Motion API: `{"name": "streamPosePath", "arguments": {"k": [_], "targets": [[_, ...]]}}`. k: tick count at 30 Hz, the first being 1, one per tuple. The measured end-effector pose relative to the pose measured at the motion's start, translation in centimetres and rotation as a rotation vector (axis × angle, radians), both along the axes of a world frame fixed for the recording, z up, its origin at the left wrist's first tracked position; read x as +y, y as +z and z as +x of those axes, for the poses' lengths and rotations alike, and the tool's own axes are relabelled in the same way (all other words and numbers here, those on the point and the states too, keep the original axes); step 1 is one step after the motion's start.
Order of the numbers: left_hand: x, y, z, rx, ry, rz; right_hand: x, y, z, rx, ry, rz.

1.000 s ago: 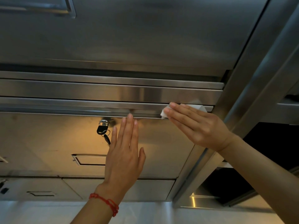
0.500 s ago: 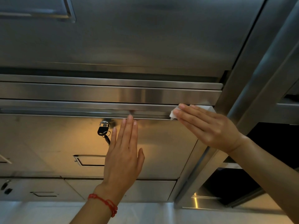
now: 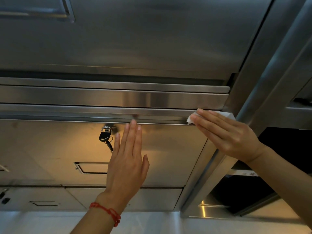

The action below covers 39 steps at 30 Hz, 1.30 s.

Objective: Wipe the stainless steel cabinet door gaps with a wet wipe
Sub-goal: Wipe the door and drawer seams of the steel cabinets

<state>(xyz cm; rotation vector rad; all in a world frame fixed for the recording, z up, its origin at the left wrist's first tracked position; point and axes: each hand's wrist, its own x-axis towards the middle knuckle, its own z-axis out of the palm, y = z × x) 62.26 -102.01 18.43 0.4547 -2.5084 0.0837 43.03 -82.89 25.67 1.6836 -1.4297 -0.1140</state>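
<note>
A stainless steel cabinet door [image 3: 168, 149] fills the middle of the view, with a horizontal gap and rail [image 3: 84, 118] along its top edge. My right hand [image 3: 226, 134] lies with straight fingers on a white wet wipe [image 3: 227, 114] and presses it into the right end of that gap, close to the cabinet's corner post. My left hand [image 3: 127, 162] rests flat against the door face with its fingers straight, fingertips just under the gap. A red string bracelet circles the left wrist.
A black key [image 3: 105, 137] hangs from the lock on the door, left of my left hand. A recessed handle [image 3: 92, 168] sits below it. A steel corner post [image 3: 270, 73] slants at the right, with a dark opening [image 3: 253, 191] beyond it. More drawers lie below.
My right hand has slid the wipe to the right along the gap, toward the corner post. My left hand has stayed flat on the door.
</note>
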Motion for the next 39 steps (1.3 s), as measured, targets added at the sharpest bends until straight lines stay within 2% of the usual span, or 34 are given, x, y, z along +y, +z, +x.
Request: {"name": "streamPosePath", "arguments": {"k": [17,25,39], "targets": [[0.6,-0.1,-0.4,0.02,0.028,0.006,-0.2,0.2,-0.2,-0.007,0.024,0.01],[0.3,-0.1,-0.3,0.028,-0.004,0.018,1.6,0.0,-0.9,-0.003,-0.039,0.023],[0.4,0.7,0.0,0.025,-0.025,0.041,-2.0,0.5,1.0,0.014,0.046,-0.009]]}}
